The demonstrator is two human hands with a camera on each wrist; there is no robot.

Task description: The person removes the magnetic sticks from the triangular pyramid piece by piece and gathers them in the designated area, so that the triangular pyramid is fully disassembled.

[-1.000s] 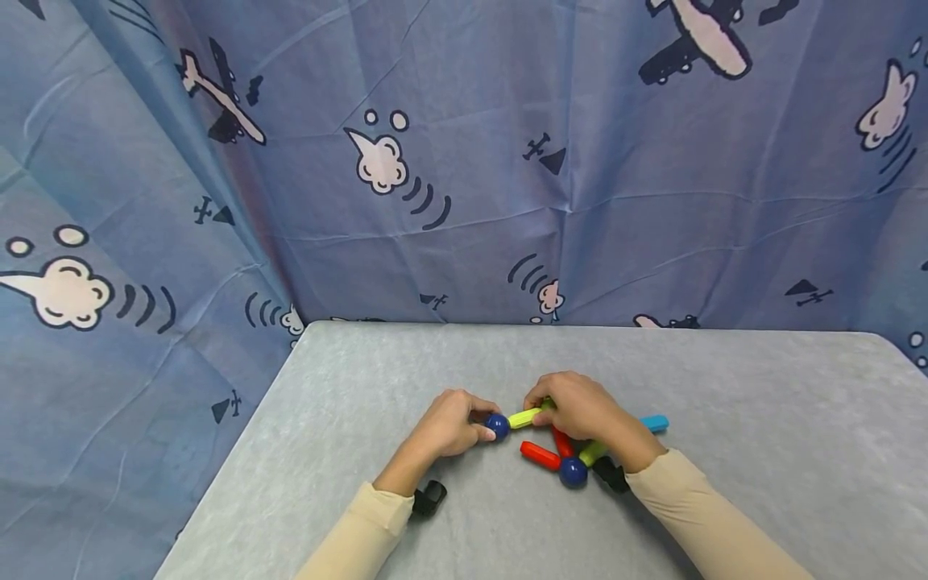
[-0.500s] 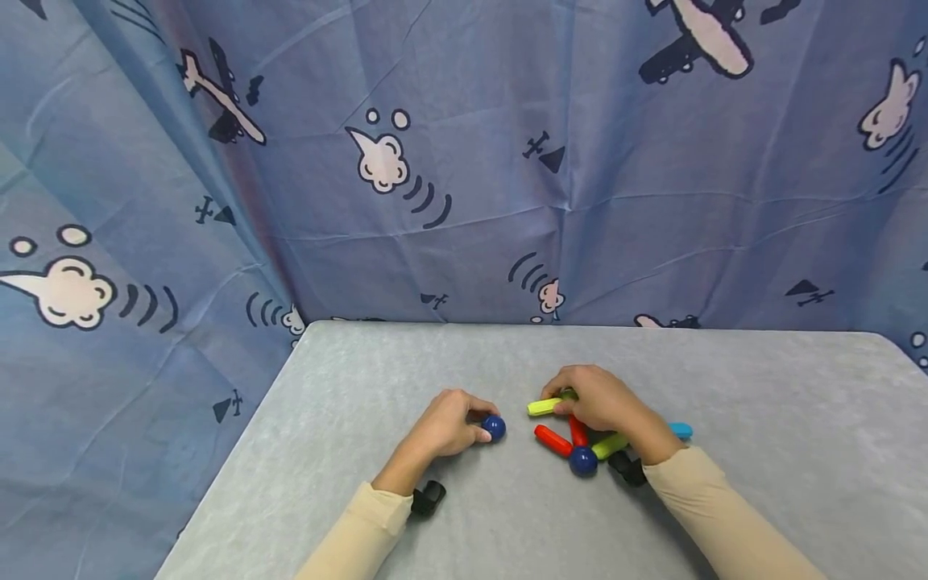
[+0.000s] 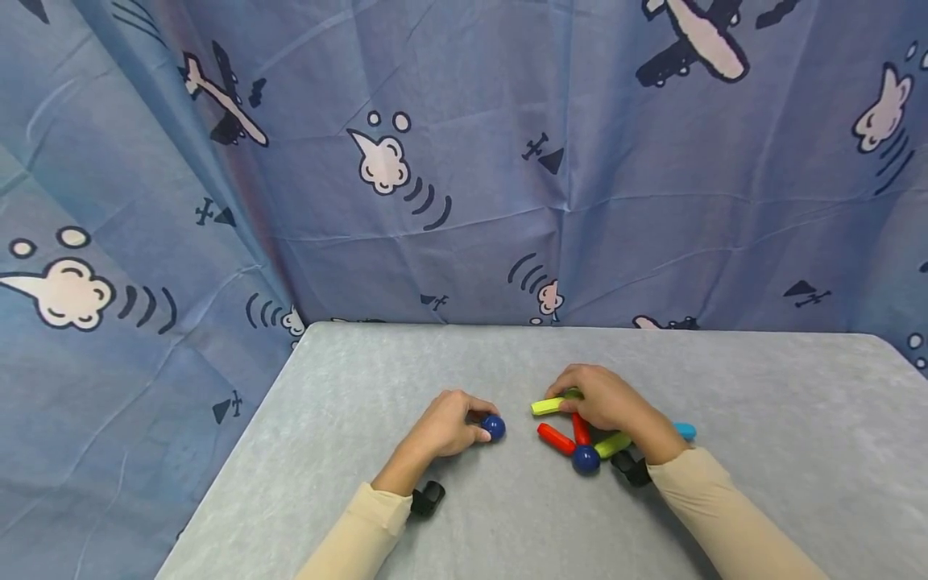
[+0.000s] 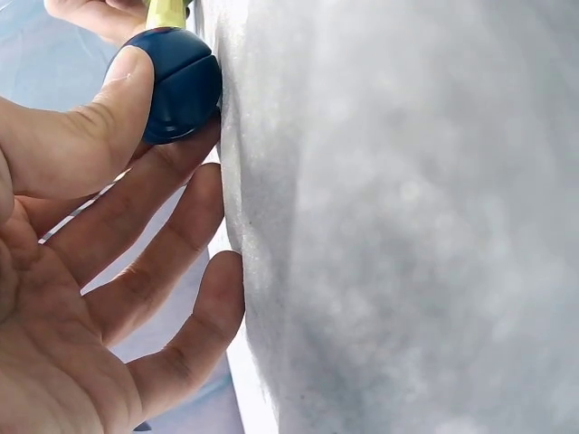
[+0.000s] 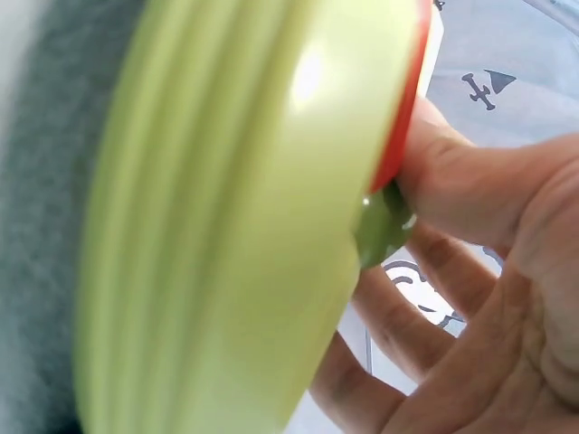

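Observation:
My left hand pinches a dark blue ball between thumb and fingers, low over the table; its split line shows in the left wrist view. My right hand pinches a green ball, largely hidden by the fingers in the head view. From this ball a yellow rod points left, its free end apart from the left hand's ball. A red rod runs from near it to a second blue ball. Another red rod and a lime-green rod also meet that ball.
A light blue rod shows beyond the right wrist. Black wrist-camera mounts sit under the left wrist and right wrist. The grey table ends at a blue patterned curtain.
My right hand has moved right and slightly away, carrying the rod structure along. The yellow rod's end, earlier against the left hand's blue ball, is now separated from it. The left hand barely moved.

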